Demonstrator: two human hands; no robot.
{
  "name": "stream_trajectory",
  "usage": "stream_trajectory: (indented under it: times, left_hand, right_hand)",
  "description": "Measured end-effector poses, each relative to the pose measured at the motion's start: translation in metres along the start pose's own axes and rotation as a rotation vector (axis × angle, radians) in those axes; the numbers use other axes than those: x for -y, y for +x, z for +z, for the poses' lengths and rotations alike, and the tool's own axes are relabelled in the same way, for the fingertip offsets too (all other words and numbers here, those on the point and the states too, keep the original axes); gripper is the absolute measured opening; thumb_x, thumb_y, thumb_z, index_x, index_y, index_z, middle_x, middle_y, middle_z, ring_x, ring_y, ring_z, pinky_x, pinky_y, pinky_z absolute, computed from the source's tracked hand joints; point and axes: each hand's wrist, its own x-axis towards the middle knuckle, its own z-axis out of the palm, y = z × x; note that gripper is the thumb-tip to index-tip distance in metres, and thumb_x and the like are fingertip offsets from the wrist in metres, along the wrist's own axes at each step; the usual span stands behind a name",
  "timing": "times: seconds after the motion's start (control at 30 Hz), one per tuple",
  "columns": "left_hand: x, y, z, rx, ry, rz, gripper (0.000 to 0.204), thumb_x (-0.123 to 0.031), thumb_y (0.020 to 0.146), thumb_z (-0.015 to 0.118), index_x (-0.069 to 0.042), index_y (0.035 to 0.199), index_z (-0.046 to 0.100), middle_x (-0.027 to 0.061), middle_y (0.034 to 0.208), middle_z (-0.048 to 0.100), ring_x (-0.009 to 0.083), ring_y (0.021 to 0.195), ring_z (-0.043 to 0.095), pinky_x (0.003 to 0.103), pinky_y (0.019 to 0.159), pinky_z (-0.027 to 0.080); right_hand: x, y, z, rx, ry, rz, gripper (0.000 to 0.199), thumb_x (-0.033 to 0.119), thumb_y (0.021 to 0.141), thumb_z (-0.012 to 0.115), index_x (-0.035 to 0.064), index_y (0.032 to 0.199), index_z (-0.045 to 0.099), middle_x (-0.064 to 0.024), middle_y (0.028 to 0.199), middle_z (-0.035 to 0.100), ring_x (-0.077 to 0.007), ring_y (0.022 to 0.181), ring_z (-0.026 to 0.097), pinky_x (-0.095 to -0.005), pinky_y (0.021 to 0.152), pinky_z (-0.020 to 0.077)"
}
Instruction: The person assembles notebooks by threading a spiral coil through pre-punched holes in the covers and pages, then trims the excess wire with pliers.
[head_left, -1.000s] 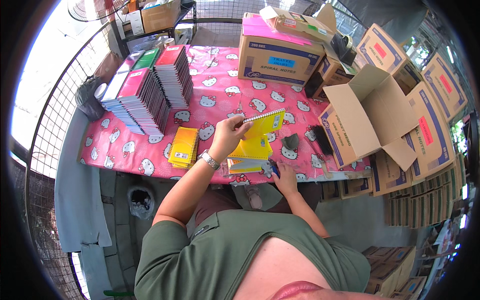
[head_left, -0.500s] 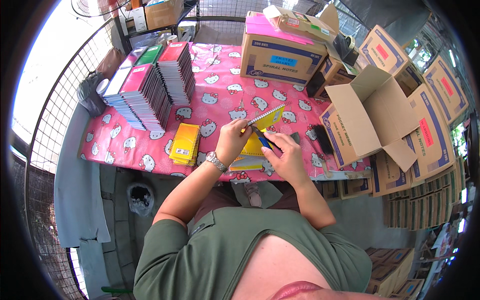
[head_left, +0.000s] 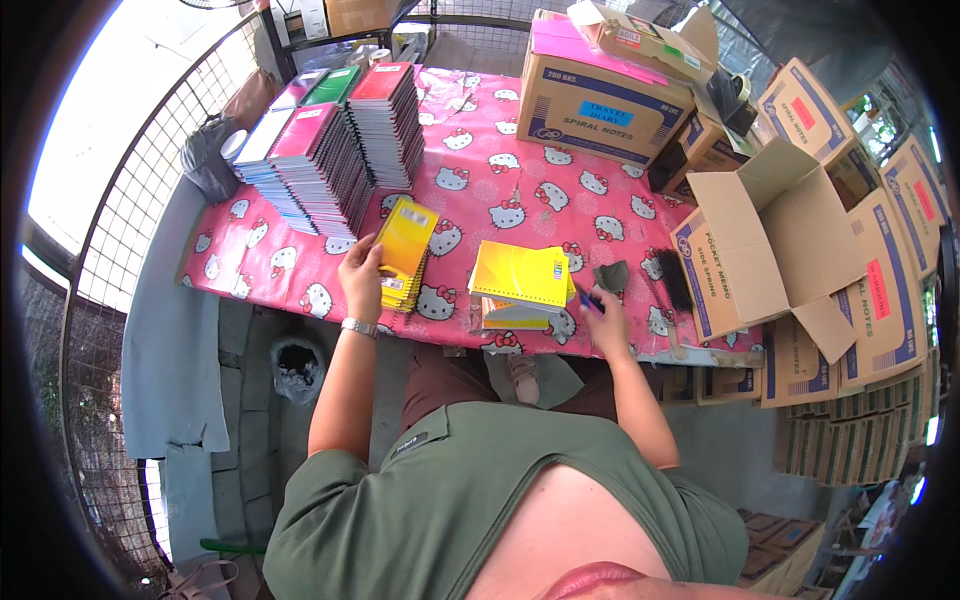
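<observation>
On pink tablecloth [head_left: 500, 190], upright-tilted yellow notebook [head_left: 405, 250]

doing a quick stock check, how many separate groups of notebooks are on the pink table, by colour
Yellow stack under the left hand: 1
Yellow spiral pile by the right hand: 1
Mixed-colour rows, pink, green and red covers: 1
Total: 3 groups
</observation>
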Motion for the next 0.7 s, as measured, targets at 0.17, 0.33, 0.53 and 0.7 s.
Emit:
stream_trajectory:
  times: [0.17, 0.33, 0.53, 0.7]
  left_hand:
    - [0.020, 0.001, -0.036, -0.177, 1.028, 0.114, 0.027, -0.008, 0.088, 0.063, -0.004, 0.114, 0.068, 0.0105, 0.104, 0.069, 0.0241, 0.095, 0.064, 0.035, 0.080, 0.053]
    - [-0.019, -0.013, 0.016, -0.097, 1.126, 0.752, 0.026, -0.011, 0.080, 0.069, -0.008, 0.107, 0.069, 0.0082, 0.110, 0.065, 0.0304, 0.107, 0.057, 0.044, 0.095, 0.045]
    - [-0.071, -0.099, 0.141, 0.862, 0.944, 1.117, 0.026, -0.021, 0.081, 0.072, -0.009, 0.104, 0.067, 0.0072, 0.111, 0.065, 0.0287, 0.107, 0.058, 0.044, 0.093, 0.049]
    - [-0.073, -0.091, 0.156, 1.172, 1.253, 0.886, 0.028, -0.023, 0.082, 0.070, -0.009, 0.107, 0.068, 0.0060, 0.110, 0.066, 0.0257, 0.108, 0.061, 0.038, 0.090, 0.052]
  right_hand:
    - [-0.038, 0.015, 0.006, -0.077, -0.294, -0.263, 0.039, 0.025, 0.081, 0.077, 0.0067, 0.114, 0.064, -0.0144, 0.105, 0.062, -0.0339, 0.099, 0.061, -0.0429, 0.088, 0.0493]
    - [-0.100, 0.062, -0.051, -0.227, -0.679, 0.123, 0.029, 0.025, 0.084, 0.073, 0.0056, 0.104, 0.067, -0.0146, 0.102, 0.063, -0.0342, 0.100, 0.062, -0.0458, 0.085, 0.0501]
    - [-0.120, 0.067, -0.073, -0.031, -0.765, 0.129, 0.023, 0.019, 0.089, 0.065, 0.0048, 0.107, 0.067, -0.0184, 0.104, 0.062, -0.0367, 0.101, 0.062, -0.0476, 0.085, 0.0508]
    - [-0.079, 0.077, -0.089, -0.202, -0.555, 0.039, 0.026, 0.010, 0.093, 0.056, 0.0024, 0.116, 0.065, -0.0207, 0.106, 0.057, -0.0381, 0.102, 0.059, -0.0465, 0.087, 0.0497]
